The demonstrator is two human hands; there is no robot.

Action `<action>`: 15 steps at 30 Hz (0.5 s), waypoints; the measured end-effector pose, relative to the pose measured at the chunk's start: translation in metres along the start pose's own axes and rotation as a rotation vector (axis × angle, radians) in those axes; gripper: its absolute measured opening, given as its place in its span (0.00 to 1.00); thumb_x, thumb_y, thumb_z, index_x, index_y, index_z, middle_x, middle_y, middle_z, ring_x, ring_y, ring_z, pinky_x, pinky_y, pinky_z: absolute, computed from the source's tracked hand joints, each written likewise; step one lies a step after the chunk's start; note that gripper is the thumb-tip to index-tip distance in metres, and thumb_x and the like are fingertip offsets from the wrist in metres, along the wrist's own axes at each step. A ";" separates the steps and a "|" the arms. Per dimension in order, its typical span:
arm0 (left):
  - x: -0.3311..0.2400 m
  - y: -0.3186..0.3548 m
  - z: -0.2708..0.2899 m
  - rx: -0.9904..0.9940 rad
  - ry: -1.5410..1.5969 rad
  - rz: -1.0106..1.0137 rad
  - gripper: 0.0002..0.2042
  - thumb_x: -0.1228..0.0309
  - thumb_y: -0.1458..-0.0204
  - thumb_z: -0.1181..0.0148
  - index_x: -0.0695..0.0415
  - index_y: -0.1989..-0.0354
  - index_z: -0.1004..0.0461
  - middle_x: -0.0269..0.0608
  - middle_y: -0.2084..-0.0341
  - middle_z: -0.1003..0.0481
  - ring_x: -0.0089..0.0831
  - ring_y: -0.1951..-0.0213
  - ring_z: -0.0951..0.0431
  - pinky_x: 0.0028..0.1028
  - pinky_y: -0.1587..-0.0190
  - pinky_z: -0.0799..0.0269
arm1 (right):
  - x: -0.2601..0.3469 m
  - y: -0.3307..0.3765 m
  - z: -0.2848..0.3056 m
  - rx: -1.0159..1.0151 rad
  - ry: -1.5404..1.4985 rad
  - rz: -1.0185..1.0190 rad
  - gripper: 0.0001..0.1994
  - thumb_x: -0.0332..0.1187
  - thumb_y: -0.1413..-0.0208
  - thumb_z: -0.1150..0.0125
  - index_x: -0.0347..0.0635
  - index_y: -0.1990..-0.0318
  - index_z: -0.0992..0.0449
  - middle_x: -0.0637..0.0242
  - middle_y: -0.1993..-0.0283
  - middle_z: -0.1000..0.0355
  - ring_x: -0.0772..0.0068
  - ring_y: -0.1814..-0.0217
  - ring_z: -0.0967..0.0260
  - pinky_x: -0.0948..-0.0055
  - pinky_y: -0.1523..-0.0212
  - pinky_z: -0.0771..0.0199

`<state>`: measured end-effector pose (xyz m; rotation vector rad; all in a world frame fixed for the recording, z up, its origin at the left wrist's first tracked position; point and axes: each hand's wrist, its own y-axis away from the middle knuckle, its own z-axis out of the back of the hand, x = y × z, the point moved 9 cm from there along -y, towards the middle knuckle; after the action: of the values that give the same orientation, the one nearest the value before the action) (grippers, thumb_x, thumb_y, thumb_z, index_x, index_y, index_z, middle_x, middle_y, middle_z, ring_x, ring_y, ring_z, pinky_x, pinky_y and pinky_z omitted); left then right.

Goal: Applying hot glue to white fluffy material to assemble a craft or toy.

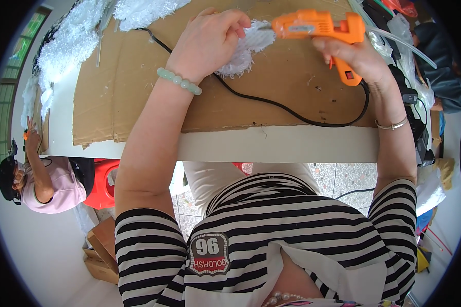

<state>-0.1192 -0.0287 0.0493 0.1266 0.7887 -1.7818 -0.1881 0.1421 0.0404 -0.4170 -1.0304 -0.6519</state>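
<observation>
My right hand (354, 57) is wrapped round the grip of an orange hot glue gun (312, 24), whose nozzle points left. That nozzle is close to a white fluffy piece (248, 53) with a shaggy fringe, on the cardboard. My left hand (210, 43) is closed at the piece's upper left edge, its fingers bent and pinched on it; the exact grip is partly hidden behind the hand. From the gun's handle a black cord (292, 115) loops across the cardboard and under my left wrist.
Brown cardboard (138, 102) covers much of the white table (271, 143). White shaggy material (69, 51) lies at the far left. Clear plastic bags and tubes (402, 43) crowd the right side. Another person (56, 187) sits at left near a red chair (103, 181).
</observation>
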 end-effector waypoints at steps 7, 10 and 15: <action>-0.005 -0.002 -0.003 -0.093 -0.019 0.003 0.05 0.70 0.60 0.43 0.56 0.73 0.27 0.39 0.80 0.26 0.43 0.70 0.29 0.36 0.62 0.32 | -0.024 -0.018 0.034 -0.133 -0.537 0.155 0.14 0.41 0.44 0.47 0.41 0.77 0.32 0.70 0.79 0.35 0.78 0.76 0.36 0.78 0.73 0.35; -0.020 -0.003 -0.005 -0.103 -0.148 -0.093 0.09 0.68 0.64 0.38 0.57 0.75 0.28 0.40 0.80 0.27 0.44 0.69 0.29 0.36 0.61 0.32 | -0.055 -0.019 0.043 -0.297 -0.810 -0.036 0.10 0.34 0.43 0.48 0.39 0.58 0.26 0.67 0.74 0.30 0.76 0.73 0.33 0.78 0.70 0.30; -0.038 -0.003 -0.009 -0.074 -0.334 -0.134 0.12 0.67 0.70 0.32 0.56 0.77 0.28 0.38 0.71 0.28 0.40 0.62 0.30 0.36 0.57 0.35 | -0.041 -0.010 0.045 -0.375 -0.733 -0.003 0.13 0.42 0.44 0.45 0.43 0.74 0.28 0.69 0.78 0.29 0.78 0.74 0.31 0.79 0.71 0.31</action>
<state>-0.1109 0.0076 0.0613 -0.2725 0.6309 -1.8332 -0.2385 0.1736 0.0251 -1.0318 -1.6016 -0.7131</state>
